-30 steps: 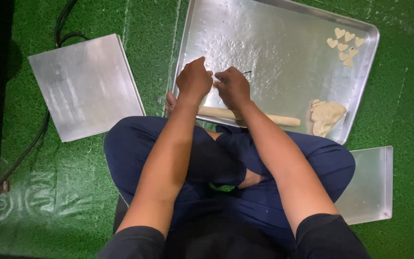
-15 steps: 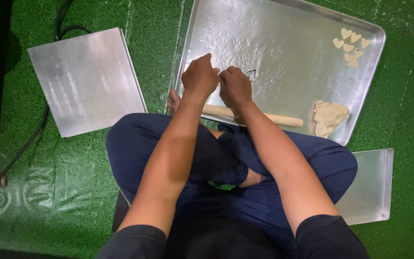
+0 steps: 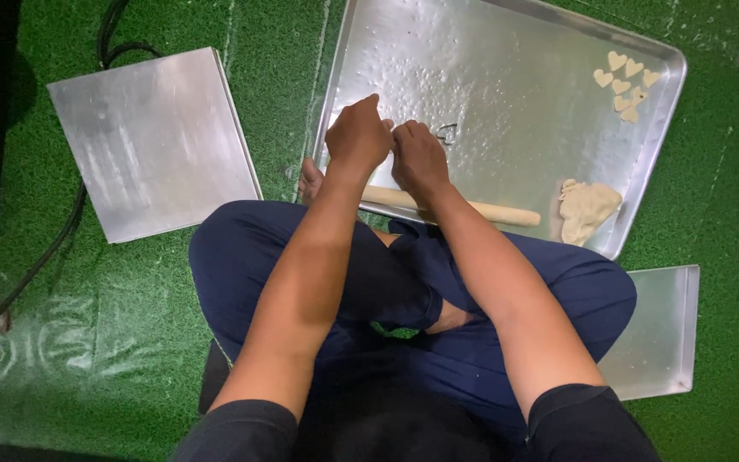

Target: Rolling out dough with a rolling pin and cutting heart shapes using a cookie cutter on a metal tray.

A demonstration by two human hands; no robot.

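**Desk:** What is shown, largest first?

**Caption:** A green turf mat (image 3: 712, 214) is seen from above, with a large metal tray (image 3: 506, 51) laid at twelve o'clock from the seated person. A flat metal sheet (image 3: 151, 141) is set at ten o'clock, a smaller one (image 3: 656, 334) at four. A wooden rolling pin (image 3: 489, 211) is laid along the tray's near edge, a lump of pale dough (image 3: 588, 210) at two o'clock, and small heart cut-outs (image 3: 622, 81) in the far corner.

**Desk:** And the hands?

**Caption:** The left hand (image 3: 357, 137) and right hand (image 3: 419, 158) are pressed together on the tray, fingers curled narrow; whatever is pinched is hidden. A small wire heart-shaped cutter (image 3: 448, 133) is seen just beside the right knuckles.

**Desk:** Risks?

**Caption:** The thin cutter could probably be bent under uneven pressure, and the pin might be rolled off by a knee.
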